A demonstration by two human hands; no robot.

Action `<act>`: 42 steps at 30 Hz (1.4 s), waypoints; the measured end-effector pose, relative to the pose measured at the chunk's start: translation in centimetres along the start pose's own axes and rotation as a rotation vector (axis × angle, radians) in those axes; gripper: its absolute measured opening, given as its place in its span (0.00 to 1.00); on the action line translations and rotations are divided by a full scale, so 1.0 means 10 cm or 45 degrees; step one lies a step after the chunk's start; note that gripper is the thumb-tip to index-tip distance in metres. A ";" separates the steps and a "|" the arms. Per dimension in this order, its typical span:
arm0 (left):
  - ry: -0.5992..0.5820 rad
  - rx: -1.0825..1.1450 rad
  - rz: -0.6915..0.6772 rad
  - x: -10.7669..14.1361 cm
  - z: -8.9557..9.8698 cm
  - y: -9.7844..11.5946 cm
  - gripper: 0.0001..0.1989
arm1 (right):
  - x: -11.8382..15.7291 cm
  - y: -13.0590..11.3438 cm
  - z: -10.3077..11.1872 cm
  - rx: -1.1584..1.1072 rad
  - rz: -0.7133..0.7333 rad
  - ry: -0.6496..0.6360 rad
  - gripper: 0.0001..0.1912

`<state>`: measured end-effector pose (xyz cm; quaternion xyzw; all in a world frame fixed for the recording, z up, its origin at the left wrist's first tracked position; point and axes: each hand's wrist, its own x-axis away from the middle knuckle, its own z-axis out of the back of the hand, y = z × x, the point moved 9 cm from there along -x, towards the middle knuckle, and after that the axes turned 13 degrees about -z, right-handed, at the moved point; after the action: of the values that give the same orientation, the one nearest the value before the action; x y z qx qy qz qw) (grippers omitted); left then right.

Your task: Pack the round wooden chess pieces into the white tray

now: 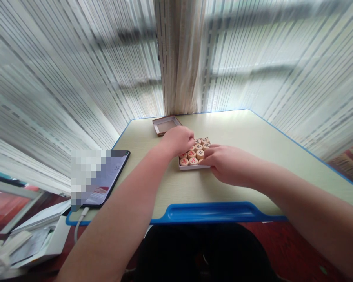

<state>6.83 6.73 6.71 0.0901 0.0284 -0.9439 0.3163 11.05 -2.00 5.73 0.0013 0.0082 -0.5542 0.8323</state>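
Note:
A shallow open box [191, 168] with white sides stands on the table, holding several round wooden Chinese chess pieces [193, 161] with red or black characters facing up. At its back left corner is my left hand [179, 139], fingers curled in; whatever they hold is hidden. My right hand [228, 162] lies over the box's right side with fingers bent together. Its fingertips touch the pieces at the front right corner and partly cover them. Behind my left hand lies the box lid [164, 125], inside facing up.
The pale table [253, 137] has a blue rim and a blue tray groove [211, 212] along its front. A phone [110, 182] with a white cable rests at the left edge. An open white box [44, 239] sits below left. Striped curtains [106, 51] hang behind the table.

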 end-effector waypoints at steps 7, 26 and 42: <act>0.016 0.021 0.303 0.09 0.02 -0.31 0.14 | -0.01 -0.04 -0.02 0.027 0.017 -0.028 0.13; -0.064 0.024 0.313 0.02 -0.17 -0.42 0.28 | -0.12 0.77 0.36 -0.300 -0.336 0.827 0.15; 0.065 0.086 0.464 0.08 -0.25 -0.74 0.12 | -0.44 1.22 -0.04 -0.628 -0.519 0.553 0.14</act>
<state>2.08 12.43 4.07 0.1283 -0.0121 -0.8688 0.4780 20.55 6.80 5.27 -0.0830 0.3175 -0.6764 0.6594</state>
